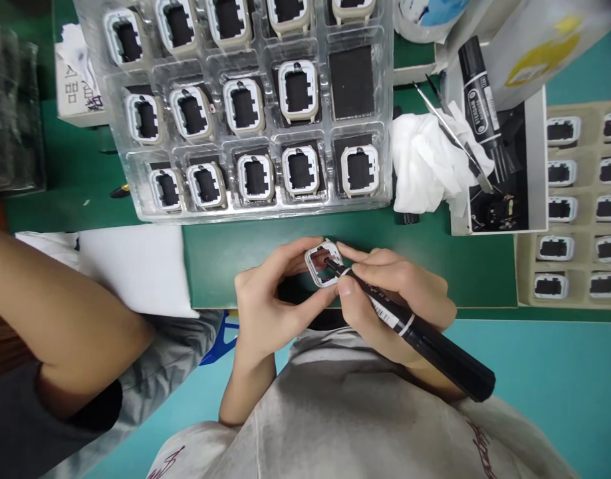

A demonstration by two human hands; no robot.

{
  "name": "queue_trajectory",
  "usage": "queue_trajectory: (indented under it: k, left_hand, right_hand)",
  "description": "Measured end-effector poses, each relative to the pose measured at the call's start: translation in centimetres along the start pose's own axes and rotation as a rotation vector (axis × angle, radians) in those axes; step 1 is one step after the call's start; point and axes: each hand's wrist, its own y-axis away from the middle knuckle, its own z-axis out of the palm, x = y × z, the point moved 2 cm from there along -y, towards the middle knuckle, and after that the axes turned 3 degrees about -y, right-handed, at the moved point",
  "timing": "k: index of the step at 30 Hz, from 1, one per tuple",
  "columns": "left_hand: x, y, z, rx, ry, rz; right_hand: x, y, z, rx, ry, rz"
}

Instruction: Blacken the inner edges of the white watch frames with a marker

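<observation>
My left hand (272,299) grips a small white square frame (312,269) with rounded corners, holding it by its edges between thumb and fingers. In my right hand (399,293) is a black marker pen (409,326), its tip pointing into the frame's opening near the inner edge. Whether the tip touches the frame I cannot tell. Both hands are over the front edge of the green table. Beyond them lies a clear plastic tray (305,207) with similar frames in its compartments; one compartment, at the right of the middle row, shows only a dark bottom.
At right, an open white box (537,166) holds another black marker (479,100), with tweezers (452,133) and white tissue (419,159) against it. A beige tray (584,256) of frames stands farther right. A co-worker's arm (60,299) reaches in from the left, near a white sheet (135,266).
</observation>
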Motion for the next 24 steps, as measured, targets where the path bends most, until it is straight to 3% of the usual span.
queue_trajectory:
  k: [13,24]
  left_hand:
    - [-0.2,-0.5,-0.2,-0.035,0.083,-0.032]
    - [-0.5,-0.1,0.0,0.006,0.124,0.017]
  right_hand:
    - [-0.4,0.5,-1.8,-0.003,-0.098,0.221]
    - [-0.1,-0.7,-0.1,-0.076,-0.088,0.113]
